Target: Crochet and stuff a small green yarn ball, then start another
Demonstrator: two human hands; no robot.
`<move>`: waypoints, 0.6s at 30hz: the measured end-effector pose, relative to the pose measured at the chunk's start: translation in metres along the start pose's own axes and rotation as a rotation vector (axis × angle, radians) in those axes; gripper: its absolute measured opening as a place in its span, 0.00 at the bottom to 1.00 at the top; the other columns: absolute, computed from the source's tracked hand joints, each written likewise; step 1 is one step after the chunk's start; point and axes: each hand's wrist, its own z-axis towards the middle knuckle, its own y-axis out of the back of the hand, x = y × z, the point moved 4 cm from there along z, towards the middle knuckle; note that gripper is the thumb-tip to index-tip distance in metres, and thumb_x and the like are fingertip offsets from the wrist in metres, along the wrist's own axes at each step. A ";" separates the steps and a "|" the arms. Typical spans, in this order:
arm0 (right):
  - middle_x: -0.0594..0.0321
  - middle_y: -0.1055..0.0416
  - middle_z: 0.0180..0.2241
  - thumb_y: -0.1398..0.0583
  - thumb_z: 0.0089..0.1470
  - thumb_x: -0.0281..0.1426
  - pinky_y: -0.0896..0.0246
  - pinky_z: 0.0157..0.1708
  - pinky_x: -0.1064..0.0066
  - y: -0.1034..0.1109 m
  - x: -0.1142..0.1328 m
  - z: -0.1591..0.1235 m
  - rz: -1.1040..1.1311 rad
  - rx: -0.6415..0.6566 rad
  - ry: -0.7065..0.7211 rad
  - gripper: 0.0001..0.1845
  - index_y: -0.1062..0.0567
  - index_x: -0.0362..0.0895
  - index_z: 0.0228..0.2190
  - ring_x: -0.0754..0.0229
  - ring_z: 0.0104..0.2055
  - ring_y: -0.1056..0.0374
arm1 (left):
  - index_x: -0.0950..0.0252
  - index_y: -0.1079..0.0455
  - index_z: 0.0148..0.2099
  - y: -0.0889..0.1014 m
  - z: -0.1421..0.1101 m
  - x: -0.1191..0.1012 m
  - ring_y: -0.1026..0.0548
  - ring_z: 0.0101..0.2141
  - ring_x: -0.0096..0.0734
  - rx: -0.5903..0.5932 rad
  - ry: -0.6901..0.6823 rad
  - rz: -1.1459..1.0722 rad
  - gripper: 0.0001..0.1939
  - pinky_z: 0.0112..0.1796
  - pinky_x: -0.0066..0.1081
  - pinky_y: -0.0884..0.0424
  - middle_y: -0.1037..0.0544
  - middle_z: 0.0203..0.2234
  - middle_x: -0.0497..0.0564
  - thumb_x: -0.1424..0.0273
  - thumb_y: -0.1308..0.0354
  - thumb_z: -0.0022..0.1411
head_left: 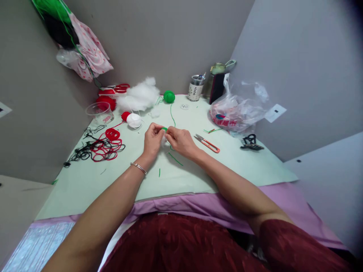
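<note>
Green yarn piece (pixel 164 129), too hidden to tell its direction or long axis, sits over the table (pixel 187 180), pinched by left hand (pixel 153 139) and right hand (pixel 181 141), both angled inward

A smooth matte grey far wall (pixel 170 41) meets a grey left wall (pixel 25 68) and a paler grey right wall (pixel 297 56) bearing a square white wall plate (pixel 275 113). Between them stands a pale-green-topped desk (pixel 249 166), purple cloth (pixel 289 200) along its near edge. Soft, even light.
</note>
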 end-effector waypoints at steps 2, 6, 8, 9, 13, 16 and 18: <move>0.65 0.26 0.27 0.41 0.62 0.32 0.51 0.34 0.69 0.001 0.001 0.001 0.003 -0.007 -0.019 0.07 0.24 0.46 0.33 0.60 0.28 0.39 | 0.62 0.30 0.34 0.000 -0.001 -0.001 0.29 0.29 0.28 -0.017 -0.001 -0.004 0.06 0.35 0.29 0.32 0.27 0.26 0.43 0.76 0.37 0.56; 0.66 0.30 0.23 0.38 0.59 0.35 0.54 0.31 0.69 0.005 -0.006 0.004 0.006 -0.055 -0.107 0.08 0.25 0.47 0.28 0.61 0.26 0.41 | 0.61 0.31 0.34 -0.003 -0.004 -0.004 0.28 0.29 0.28 0.010 0.016 -0.034 0.06 0.34 0.28 0.31 0.26 0.27 0.44 0.74 0.36 0.57; 0.67 0.32 0.21 0.38 0.59 0.36 0.56 0.31 0.68 0.008 -0.010 0.006 0.011 -0.085 -0.145 0.10 0.25 0.47 0.27 0.61 0.26 0.42 | 0.61 0.30 0.36 -0.006 -0.007 -0.007 0.26 0.30 0.28 0.048 0.027 -0.054 0.06 0.35 0.28 0.30 0.24 0.28 0.45 0.72 0.35 0.58; 0.67 0.32 0.21 0.38 0.58 0.37 0.56 0.31 0.68 0.009 -0.012 0.006 0.016 -0.099 -0.159 0.11 0.25 0.47 0.26 0.61 0.26 0.42 | 0.61 0.29 0.37 -0.007 -0.007 -0.008 0.25 0.32 0.29 0.068 0.031 -0.063 0.07 0.36 0.29 0.29 0.23 0.30 0.46 0.72 0.34 0.58; 0.68 0.33 0.20 0.38 0.58 0.38 0.55 0.31 0.68 0.013 -0.018 0.006 0.058 -0.137 -0.187 0.12 0.25 0.47 0.25 0.62 0.26 0.42 | 0.61 0.28 0.40 -0.009 -0.008 -0.013 0.22 0.38 0.30 0.136 0.042 -0.095 0.11 0.39 0.29 0.26 0.19 0.38 0.49 0.69 0.30 0.56; 0.68 0.33 0.19 0.38 0.59 0.39 0.54 0.31 0.69 0.013 -0.020 0.006 0.104 -0.136 -0.178 0.14 0.26 0.46 0.24 0.62 0.25 0.42 | 0.61 0.28 0.40 -0.009 -0.007 -0.014 0.22 0.36 0.30 0.152 0.059 -0.106 0.15 0.37 0.29 0.26 0.20 0.37 0.49 0.68 0.27 0.53; 0.68 0.33 0.19 0.39 0.60 0.39 0.53 0.31 0.70 0.013 -0.019 0.006 0.136 -0.126 -0.160 0.15 0.26 0.46 0.24 0.62 0.26 0.41 | 0.61 0.30 0.39 -0.008 -0.006 -0.012 0.23 0.32 0.29 0.143 0.071 -0.103 0.15 0.34 0.28 0.27 0.21 0.35 0.48 0.66 0.27 0.53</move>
